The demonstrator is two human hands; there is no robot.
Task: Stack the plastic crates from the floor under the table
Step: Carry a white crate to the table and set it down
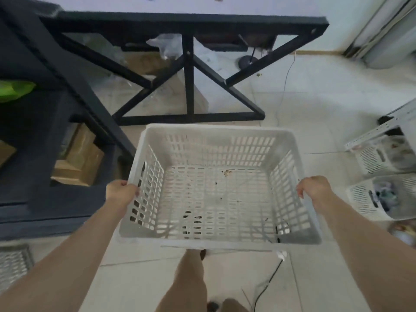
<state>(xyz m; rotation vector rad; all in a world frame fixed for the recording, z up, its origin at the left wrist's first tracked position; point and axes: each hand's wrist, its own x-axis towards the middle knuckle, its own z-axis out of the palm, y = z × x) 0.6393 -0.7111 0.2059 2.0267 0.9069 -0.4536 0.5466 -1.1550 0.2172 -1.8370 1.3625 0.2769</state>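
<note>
Head view: you are holding a white slotted plastic crate (pixel 216 188) off the tiled floor (pixel 315 91), open side up and empty but for a few specks of dirt, with its long axis running left to right across your body. Your left hand (pixel 122 192) has its fingers (pixel 135 191) curled over the left rim just behind the handle slot, and your right hand (pixel 314 188) is closed the same way over the right rim; both arms reach forward and down, about evenly extended, so neither is nearer. The black worktop (pixel 184 18) with its crossed frame lies straight ahead, beyond the crate's far edge, and the space under it already holds cardboard boxes and plastic wrap. Two more white crates (pixel 382 176), filled with odds and ends, sit on the floor to your right. The carry likely runs forward and low.
</note>
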